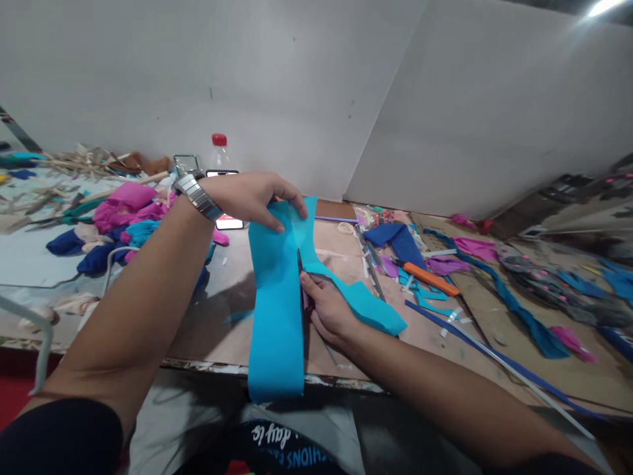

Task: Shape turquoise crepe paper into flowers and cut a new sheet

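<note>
A bright blue sheet (277,297), paper or cloth I cannot tell, hangs from my left hand (271,201) over the table's front edge. My left thumb and fingers pinch its top. My right hand (324,303) is closed on scissors (299,258), whose dark blades point up into the sheet. A slit runs below the blades, parting a long straight strip on the left from an uneven piece (376,307) on the right, which drapes over the right hand. The scissors' handles are mostly hidden by my fingers.
Bunched coloured cloth (131,211), a phone (230,223) and a red-capped bottle (220,152) are at left. An orange cutter knife (431,278), blue offcuts (430,303) and a dark blue folded piece (395,241) lie right, beside cardboard (499,336). A wall (297,99) rises behind.
</note>
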{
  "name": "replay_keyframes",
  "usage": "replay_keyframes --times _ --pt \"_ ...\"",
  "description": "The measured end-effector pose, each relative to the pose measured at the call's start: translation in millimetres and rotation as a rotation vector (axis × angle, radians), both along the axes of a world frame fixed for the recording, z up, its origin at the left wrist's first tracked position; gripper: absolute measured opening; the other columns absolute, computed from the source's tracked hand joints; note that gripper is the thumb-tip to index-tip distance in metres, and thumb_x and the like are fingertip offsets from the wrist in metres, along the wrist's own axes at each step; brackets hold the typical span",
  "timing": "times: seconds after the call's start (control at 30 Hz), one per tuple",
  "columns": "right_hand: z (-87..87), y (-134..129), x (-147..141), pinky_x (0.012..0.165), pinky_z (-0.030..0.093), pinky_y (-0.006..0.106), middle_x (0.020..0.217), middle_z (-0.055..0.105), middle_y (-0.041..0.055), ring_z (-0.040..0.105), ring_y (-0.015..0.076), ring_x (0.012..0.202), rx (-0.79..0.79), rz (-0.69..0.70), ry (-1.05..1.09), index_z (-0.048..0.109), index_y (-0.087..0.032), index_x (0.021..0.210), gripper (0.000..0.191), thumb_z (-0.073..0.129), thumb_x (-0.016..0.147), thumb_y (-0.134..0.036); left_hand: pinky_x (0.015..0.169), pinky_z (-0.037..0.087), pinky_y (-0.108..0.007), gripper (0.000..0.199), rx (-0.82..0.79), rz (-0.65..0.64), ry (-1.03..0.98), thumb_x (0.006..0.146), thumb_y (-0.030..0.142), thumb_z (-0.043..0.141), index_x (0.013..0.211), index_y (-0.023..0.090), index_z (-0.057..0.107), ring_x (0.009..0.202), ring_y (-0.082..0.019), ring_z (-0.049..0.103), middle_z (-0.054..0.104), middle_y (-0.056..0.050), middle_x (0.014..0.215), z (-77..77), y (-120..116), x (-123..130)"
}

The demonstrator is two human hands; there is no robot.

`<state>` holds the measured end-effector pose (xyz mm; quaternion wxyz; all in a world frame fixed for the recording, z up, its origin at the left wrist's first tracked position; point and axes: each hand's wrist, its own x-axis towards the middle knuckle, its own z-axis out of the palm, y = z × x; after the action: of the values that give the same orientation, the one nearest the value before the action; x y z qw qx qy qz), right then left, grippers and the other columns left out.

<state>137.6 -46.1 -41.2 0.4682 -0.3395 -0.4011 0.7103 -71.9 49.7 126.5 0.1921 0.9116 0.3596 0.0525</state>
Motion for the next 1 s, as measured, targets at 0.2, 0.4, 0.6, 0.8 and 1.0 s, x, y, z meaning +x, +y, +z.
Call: replay_keyframes --times 0.2,0.4,0.6,0.8,1.0 --pt "-0.9 2.6 1.3 0.069 0.049 0.030 0.070 0.070 -0.0023 0.059 0.0146 0.067 -0.014 -0.011 -0.012 0.076 -0.022 0.082 0.034 0.088 0.069 -0.051 0.101 0.044 -0.035 0.055 -0.012 -0.031 -0.023 0.079 0.039 0.072 0.132 0.028 0.066 0.110 -0.022 0.062 0.070 -0.002 0.123 -2.3 0.4 1.6" --pt "-4.4 5.0 1.7 0.076 0.051 0.032 0.075 0.074 -0.0002 0.064 0.0177 0.076 -0.018 -0.008 -0.009 0.077 -0.021 0.086 0.036 0.088 0.069 -0.052 0.098 0.044 -0.035 0.055 0.009 -0.047 0.002 0.081 0.041 0.071 0.134 0.029 0.064 0.109 -0.022 0.062 0.068 -0.002 0.127 -4.1 2.6 1.2" --pt "-2.3 3.1 1.1 0.069 0.047 0.030 0.062 0.063 -0.0036 0.054 0.0141 0.065 0.010 -0.049 -0.048 0.072 -0.022 0.074 0.033 0.087 0.070 -0.051 0.094 0.046 -0.032 0.054 -0.014 -0.049 -0.027 0.079 0.039 0.072 0.132 0.028 0.066 0.106 -0.021 0.063 0.069 -0.002 0.125 -4.0 1.5 1.5" --pt "2.6 2.1 0.7 0.066 0.045 0.028 0.057 0.055 -0.0053 0.049 0.0127 0.062 0.002 -0.051 -0.036 0.068 -0.021 0.068 0.036 0.088 0.068 -0.051 0.096 0.045 -0.032 0.052 -0.022 -0.058 -0.034 0.079 0.037 0.072 0.130 0.027 0.067 0.106 -0.021 0.063 0.070 -0.003 0.125 -1.8 -0.9 3.3" --pt "2.3 3.6 0.9 0.070 0.048 0.029 0.073 0.070 -0.0024 0.057 0.0150 0.070 0.013 -0.021 -0.023 0.076 -0.024 0.087 0.034 0.087 0.070 -0.051 0.101 0.044 -0.035 0.052 -0.049 -0.066 -0.032 0.079 0.037 0.073 0.130 0.028 0.067 0.111 -0.022 0.063 0.069 -0.003 0.129 -3.0 -2.1 7.0"
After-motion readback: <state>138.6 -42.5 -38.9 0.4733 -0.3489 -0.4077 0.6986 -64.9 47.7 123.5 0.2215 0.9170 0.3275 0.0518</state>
